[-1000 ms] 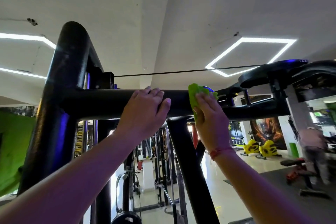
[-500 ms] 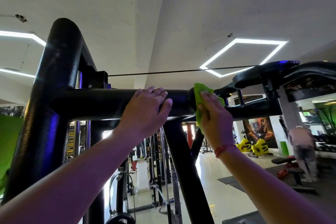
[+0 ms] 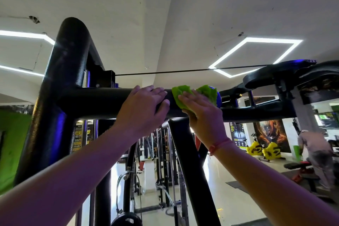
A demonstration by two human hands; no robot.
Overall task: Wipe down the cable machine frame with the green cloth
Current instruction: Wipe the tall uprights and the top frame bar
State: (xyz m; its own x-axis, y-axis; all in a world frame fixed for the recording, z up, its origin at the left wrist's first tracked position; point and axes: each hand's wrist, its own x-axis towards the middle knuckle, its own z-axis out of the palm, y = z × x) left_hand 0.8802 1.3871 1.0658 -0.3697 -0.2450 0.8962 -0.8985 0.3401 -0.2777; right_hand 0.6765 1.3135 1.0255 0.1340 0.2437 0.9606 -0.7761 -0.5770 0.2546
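Black crossbar (image 3: 102, 101) carries green cloth (image 3: 180, 95), apparently draped over.

Cloth (image 3: 205, 91) on crossbar (image 3: 95, 101), left hand (image 3: 145, 112) beside, perhaps touching

Green cloth (image 3: 205, 91) half hidden under right hand (image 3: 201, 115), blurred person (image 3: 315, 152) far right

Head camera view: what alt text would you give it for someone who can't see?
A person's right hand presses a green cloth against the black crossbar of a gym cable machine while the left hand holds the bar beside it. Behind stand yellow exercise bikes.
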